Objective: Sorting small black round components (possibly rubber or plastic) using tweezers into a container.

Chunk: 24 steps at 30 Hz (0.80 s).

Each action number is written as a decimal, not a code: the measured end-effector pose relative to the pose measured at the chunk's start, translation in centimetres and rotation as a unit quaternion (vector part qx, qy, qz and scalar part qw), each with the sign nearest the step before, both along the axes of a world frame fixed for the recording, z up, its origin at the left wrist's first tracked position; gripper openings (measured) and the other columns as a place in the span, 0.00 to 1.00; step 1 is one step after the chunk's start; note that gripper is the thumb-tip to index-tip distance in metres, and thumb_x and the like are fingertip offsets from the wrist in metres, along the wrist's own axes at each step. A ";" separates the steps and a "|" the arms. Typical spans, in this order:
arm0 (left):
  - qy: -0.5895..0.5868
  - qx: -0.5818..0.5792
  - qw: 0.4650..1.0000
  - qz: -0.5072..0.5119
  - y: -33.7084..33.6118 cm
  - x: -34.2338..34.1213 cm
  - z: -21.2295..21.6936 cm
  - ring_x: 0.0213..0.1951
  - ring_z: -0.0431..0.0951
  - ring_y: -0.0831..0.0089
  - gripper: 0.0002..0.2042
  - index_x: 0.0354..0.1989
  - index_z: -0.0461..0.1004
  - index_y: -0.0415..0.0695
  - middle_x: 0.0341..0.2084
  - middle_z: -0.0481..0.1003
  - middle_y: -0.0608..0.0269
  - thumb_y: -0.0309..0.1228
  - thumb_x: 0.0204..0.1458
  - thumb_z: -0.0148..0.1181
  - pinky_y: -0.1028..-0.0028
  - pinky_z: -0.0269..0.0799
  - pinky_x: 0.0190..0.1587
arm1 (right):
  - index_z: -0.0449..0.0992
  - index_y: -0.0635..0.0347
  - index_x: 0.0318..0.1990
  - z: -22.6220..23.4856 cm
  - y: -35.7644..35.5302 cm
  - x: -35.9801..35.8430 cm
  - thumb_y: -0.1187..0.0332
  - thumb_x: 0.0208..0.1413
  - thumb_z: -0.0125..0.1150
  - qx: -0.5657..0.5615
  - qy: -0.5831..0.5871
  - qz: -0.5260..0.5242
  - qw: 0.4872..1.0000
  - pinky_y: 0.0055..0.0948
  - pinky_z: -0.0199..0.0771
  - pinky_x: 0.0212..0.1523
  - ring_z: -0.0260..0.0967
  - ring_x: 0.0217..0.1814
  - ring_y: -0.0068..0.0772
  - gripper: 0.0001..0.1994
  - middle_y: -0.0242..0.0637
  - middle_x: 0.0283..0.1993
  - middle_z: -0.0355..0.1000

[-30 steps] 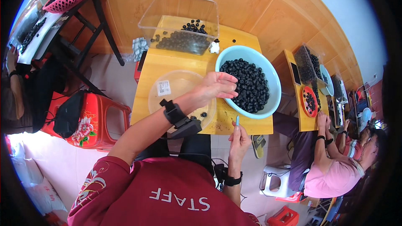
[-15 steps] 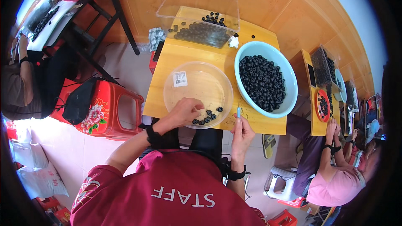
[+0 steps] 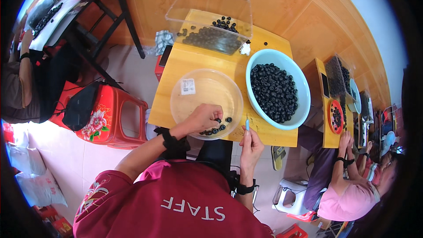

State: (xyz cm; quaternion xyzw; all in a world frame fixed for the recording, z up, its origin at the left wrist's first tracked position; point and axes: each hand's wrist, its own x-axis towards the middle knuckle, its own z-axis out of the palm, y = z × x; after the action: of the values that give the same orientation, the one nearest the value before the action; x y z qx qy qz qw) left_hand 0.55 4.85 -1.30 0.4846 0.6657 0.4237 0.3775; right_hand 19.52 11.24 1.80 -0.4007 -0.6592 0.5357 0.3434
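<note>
Over the near edge of a shallow clear round tray [image 3: 180, 108], my left hand [image 3: 203, 118] is closed, its fingertips pinching a small black ring-like bead [image 3: 218, 120]. Several similar loose beads [image 3: 222, 127] lie in the tray below my fingers. My right hand [image 3: 251, 144] is closed upright around a thin tool with a light-blue handle [image 3: 247, 124], at the table's near edge. The tool's tip is too small to make out. To its right, a pale-blue basin [image 3: 301, 77] is filled with the same black beads.
A clear rectangular bin [image 3: 209, 0] with black beads stands at the back of the yellow table [image 3: 176, 61]. A red stool [image 3: 108, 114] is at left. Other people sit at tables on both sides, including a person in pink [image 3: 350, 194] at right.
My left fingers have moved slightly right and down and now pinch a bead. My right hand still holds the blue tool, a little lower. The whole view has shifted slightly.
</note>
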 end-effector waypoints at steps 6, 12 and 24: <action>-0.431 0.070 0.899 0.033 -3.1 -1.1 4.2 0.33 0.78 0.76 0.08 0.37 0.72 0.37 0.31 0.74 0.65 0.22 0.48 0.59 0.79 0.76 0.36 | 0.76 0.66 0.42 1.3 -0.4 -1.1 0.70 0.58 0.50 0.015 -0.004 0.022 1.000 0.15 0.52 0.22 0.54 0.21 0.12 0.11 0.24 0.19 0.61; -0.583 0.117 0.802 0.055 -4.7 -0.2 4.9 0.35 0.78 0.75 0.09 0.41 0.72 0.38 0.34 0.74 0.63 0.23 0.50 0.58 0.79 0.75 0.41 | 0.75 0.68 0.40 2.6 -0.5 -1.7 0.73 0.53 0.54 0.186 -0.053 0.058 0.979 0.21 0.63 0.25 0.66 0.24 0.25 0.09 0.39 0.26 0.71; -0.616 0.149 0.773 0.017 -5.1 0.4 5.3 0.34 0.74 0.76 0.09 0.39 0.69 0.42 0.35 0.72 0.63 0.22 0.49 0.57 0.78 0.72 0.38 | 0.76 0.66 0.37 5.7 -2.0 -2.5 0.74 0.48 0.59 0.291 -0.058 0.177 0.938 0.23 0.55 0.17 0.58 0.16 0.23 0.08 0.35 0.19 0.64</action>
State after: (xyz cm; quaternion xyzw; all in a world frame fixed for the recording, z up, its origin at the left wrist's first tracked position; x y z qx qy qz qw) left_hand 0.90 -0.24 4.02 0.1586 0.2272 0.7320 0.6224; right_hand 17.00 9.24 7.53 -0.1902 -0.8654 0.3487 0.3054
